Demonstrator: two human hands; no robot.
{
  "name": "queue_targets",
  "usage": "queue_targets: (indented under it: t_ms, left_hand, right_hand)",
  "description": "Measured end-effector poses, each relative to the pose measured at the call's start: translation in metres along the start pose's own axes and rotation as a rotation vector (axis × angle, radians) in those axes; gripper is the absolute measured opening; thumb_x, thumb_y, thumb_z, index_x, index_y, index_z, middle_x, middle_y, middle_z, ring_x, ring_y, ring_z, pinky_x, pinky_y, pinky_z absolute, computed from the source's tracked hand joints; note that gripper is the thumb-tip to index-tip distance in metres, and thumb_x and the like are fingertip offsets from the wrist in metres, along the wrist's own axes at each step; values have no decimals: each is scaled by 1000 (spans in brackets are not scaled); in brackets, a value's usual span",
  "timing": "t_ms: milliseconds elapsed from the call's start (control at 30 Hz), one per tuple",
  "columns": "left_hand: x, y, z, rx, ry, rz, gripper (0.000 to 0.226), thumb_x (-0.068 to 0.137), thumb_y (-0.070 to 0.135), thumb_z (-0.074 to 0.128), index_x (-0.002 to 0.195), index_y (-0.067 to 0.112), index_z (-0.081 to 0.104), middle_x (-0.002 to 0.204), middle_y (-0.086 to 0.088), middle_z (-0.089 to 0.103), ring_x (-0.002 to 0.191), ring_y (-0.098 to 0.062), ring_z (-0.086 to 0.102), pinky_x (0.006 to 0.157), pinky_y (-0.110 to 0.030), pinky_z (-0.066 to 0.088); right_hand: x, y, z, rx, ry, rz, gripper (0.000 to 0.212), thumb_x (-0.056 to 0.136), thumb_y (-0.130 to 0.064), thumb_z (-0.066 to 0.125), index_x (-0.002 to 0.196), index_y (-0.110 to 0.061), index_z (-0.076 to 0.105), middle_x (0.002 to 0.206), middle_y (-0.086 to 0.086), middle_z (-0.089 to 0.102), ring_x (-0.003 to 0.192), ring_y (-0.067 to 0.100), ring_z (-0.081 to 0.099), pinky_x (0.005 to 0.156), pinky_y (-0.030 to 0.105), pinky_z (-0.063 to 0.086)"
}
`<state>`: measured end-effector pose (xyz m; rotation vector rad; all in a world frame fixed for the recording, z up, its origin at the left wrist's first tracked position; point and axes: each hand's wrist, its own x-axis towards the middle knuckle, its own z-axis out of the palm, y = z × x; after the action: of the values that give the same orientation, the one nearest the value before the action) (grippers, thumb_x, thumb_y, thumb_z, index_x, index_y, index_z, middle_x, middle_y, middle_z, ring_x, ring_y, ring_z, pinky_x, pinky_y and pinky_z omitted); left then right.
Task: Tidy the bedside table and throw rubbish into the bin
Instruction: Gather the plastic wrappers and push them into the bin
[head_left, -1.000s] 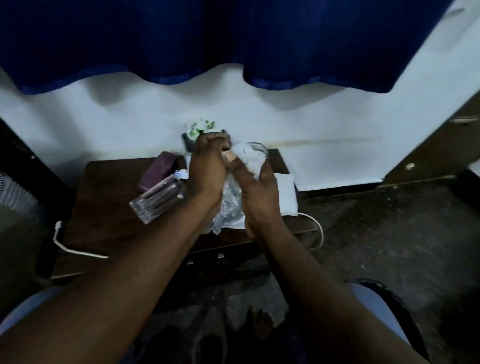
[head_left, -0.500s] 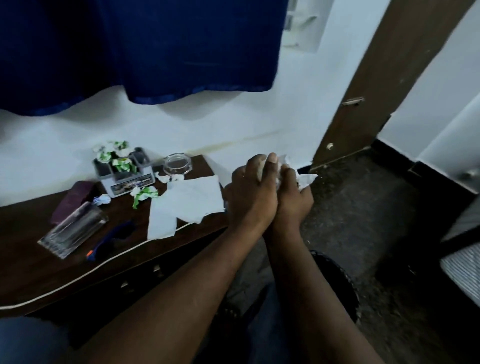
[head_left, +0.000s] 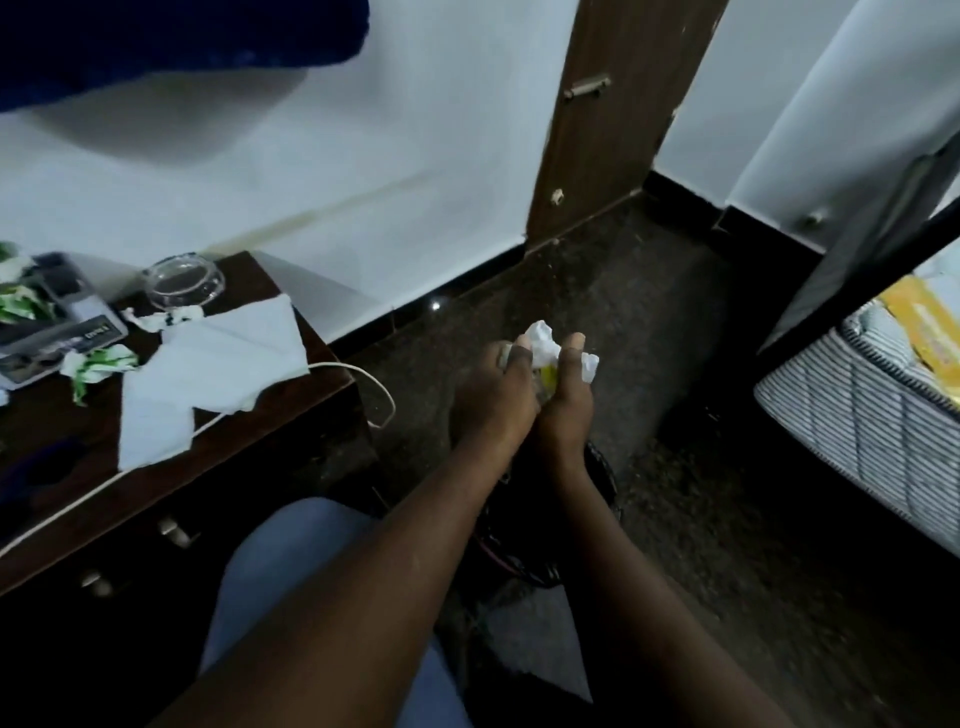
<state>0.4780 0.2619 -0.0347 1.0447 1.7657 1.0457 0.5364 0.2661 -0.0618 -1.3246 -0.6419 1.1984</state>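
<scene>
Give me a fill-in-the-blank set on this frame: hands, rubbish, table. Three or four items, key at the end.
1. The crumpled rubbish is held by ____ hands, the left hand and the right hand pressed together.
2. The hands are above the dark ____, not over the bedside table.
3. The glass ashtray stands on the table near the ____.
4. A white ____ hangs over the table's right edge.

Missing words: both; floor; wall; cable

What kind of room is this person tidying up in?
Most likely a bedroom. A striped mattress shows at the right edge, a dark wooden bedside table with drawer knobs stands against the wall, and a blue curtain hangs above it.
</scene>
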Motion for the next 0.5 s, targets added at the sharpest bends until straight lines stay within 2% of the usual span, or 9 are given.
queue_targets:
  t_ms: [100, 167, 233, 300, 367, 400, 467, 500]
  left_hand:
    - [-2, -16, -2, 24, 31, -57, 31, 92, 57, 47, 96, 32, 65, 98, 6, 71, 89, -18, 67, 87, -41, 56]
    - [17, -77, 54, 121, -75, -242, 30, 82, 57, 50, 88, 31, 62, 95, 4, 72, 87, -21, 68, 86, -43, 57]
    - [19, -91, 53, 160, -65, -260, 32, 69, 58, 49, 81, 29, 57, 96, -1, 73, 89, -26, 69, 87, -44, 58]
    - [26, -96, 58, 182, -115, -253, 32, 65, 52, 51, 83, 26, 56, 100, -6, 73, 92, -31, 69, 87, -44, 57]
    - [30, -102, 57, 225, -142, -293, 37, 68, 46, 58, 98, 24, 58, 107, -9, 71, 98, -33, 68, 90, -45, 56]
    - [31, -110, 59, 233, -170, -324, 48, 72, 44, 61, 114, 22, 57, 115, -11, 70, 104, -34, 66, 94, -46, 55]
    - [38, -132, 65, 256, -224, -400, 80, 78, 42, 64, 149, 19, 37, 134, -16, 63, 119, -37, 62, 102, -46, 51]
    - [42, -142, 67, 265, -232, -437, 91, 81, 43, 64, 158, 18, 23, 140, -18, 59, 125, -38, 58, 105, -46, 49]
  right_hand:
    - [-9, 11, -8, -15, 36, 145, 80, 77, -85, 50, 104, -14, 76, 101, 9, 79, 95, 28, 76, 92, 47, 59]
    - [17, 72, -46, -65, 141, 244, 72, 79, -79, 50, 98, -14, 75, 95, 8, 78, 89, 26, 75, 87, 46, 58]
    - [13, 78, -55, -177, 174, 285, 48, 90, -58, 54, 90, -14, 73, 90, 7, 77, 88, 26, 73, 84, 45, 57]
    - [21, 81, -60, -257, 207, 291, 30, 98, -33, 56, 76, -16, 65, 80, 3, 71, 80, 21, 65, 75, 37, 50]
    - [30, 88, -63, -359, 222, 334, 29, 98, -25, 55, 71, -17, 61, 78, 1, 65, 78, 21, 58, 70, 35, 43]
    - [36, 99, -68, -385, 237, 358, 28, 97, -24, 54, 72, -15, 61, 78, 2, 64, 77, 21, 57, 68, 34, 41]
    - [40, 121, -71, -454, 267, 395, 25, 97, -24, 53, 84, -8, 66, 82, 5, 65, 74, 21, 55, 58, 32, 37]
    - [41, 128, -71, -480, 264, 420, 25, 98, -24, 52, 90, -5, 67, 84, 7, 65, 73, 20, 54, 54, 30, 35]
